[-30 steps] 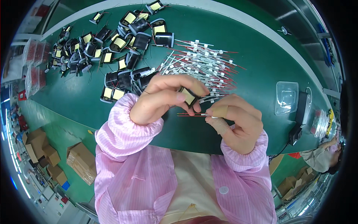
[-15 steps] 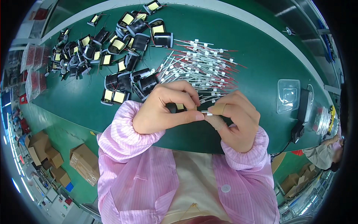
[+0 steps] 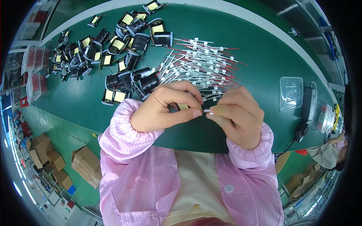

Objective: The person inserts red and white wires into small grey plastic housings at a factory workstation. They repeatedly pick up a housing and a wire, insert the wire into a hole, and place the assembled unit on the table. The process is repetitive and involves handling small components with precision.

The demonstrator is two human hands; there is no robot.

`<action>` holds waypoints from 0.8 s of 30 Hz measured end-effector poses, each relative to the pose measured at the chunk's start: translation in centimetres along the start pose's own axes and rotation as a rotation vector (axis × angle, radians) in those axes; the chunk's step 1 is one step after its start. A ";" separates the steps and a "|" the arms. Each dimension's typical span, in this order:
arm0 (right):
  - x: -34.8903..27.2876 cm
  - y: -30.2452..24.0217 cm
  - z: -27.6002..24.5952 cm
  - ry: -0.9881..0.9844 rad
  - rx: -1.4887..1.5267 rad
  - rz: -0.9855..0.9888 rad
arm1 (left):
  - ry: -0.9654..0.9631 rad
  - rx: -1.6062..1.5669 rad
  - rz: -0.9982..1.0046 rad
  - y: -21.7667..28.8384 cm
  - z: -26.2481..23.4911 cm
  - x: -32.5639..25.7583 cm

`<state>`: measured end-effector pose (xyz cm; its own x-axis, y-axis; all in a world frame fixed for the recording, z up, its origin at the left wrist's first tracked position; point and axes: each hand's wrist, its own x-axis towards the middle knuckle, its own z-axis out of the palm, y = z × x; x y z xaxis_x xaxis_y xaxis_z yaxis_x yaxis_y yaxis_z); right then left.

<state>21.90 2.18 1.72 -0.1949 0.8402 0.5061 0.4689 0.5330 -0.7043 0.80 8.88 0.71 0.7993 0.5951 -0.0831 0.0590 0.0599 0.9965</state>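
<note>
My left hand (image 3: 166,109) is closed in a pinch, thumb against fingertips. Between its thumb and fingers shows part of a black casing with a yellow pad (image 3: 182,106), mostly covered by the hand. Facing it, my right hand (image 3: 241,116) pinches a small white connector (image 3: 207,110) between thumb and forefinger. The fingertips of both hands nearly meet at the connector, and what joins it to the left hand's piece is too small to tell. Just beyond the hands lies a pile of white and red wire leads (image 3: 203,62) with white connectors.
Many black casings with yellow pads (image 3: 141,42) lie across the left of the green table (image 3: 260,56). At the right stand a clear plastic tray (image 3: 291,94) and a black adapter (image 3: 301,130). Cardboard boxes (image 3: 86,165) stand on the floor; another person (image 3: 326,154) is at far right.
My right hand has shifted slightly upward, and the left fingertips have drawn back a little from the white connector. The hands stay close together; the piles look the same.
</note>
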 end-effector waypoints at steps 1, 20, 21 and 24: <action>0.0 0.1 -0.2 0.011 0.002 0.006 | 0.013 -0.017 0.008 -0.2 -0.1 -0.1; -0.6 -1.2 0.4 0.068 0.562 0.539 | 0.155 0.057 0.230 -0.5 1.3 -0.1; -0.6 -1.3 0.4 0.066 0.561 0.537 | 0.158 0.070 0.227 -0.5 1.3 -0.1; -0.5 -1.3 0.4 0.061 0.543 0.530 | 0.161 0.080 0.242 -0.7 1.3 -0.1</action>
<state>21.03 1.08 2.18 -0.0064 0.9988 0.0479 -0.0063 0.0478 -0.9988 1.45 7.73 0.05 0.6914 0.7040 0.1625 -0.0697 -0.1589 0.9848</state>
